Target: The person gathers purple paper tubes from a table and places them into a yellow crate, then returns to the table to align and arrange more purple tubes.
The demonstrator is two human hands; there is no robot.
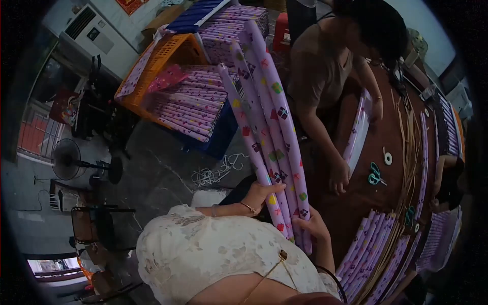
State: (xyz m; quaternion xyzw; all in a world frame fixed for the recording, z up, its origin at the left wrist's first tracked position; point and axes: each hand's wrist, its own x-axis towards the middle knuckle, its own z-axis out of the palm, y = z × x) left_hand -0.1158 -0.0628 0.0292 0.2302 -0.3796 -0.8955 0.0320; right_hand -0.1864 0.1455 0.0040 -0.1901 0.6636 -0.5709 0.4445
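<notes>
Several rolls of purple wrapping paper [277, 137], printed with gift boxes and bows, stand tilted in a bundle in front of my body. On the left side, my left hand [260, 195] is closed around the bundle's lower part, thumb across the front. Lower down on the right, my right hand [314, 225] grips the same rolls near their bottom ends. The fingers behind the rolls are mostly hidden.
An orange crate [175, 46] full of similar rolls lies tipped beyond my left hand. A co-worker [325, 66] handles a paper roll [357, 134] on the brown table [356, 198]. Scissors [376, 174], tape [388, 156] and stacked rolls [363, 244] lie there. A fan [68, 158] stands left.
</notes>
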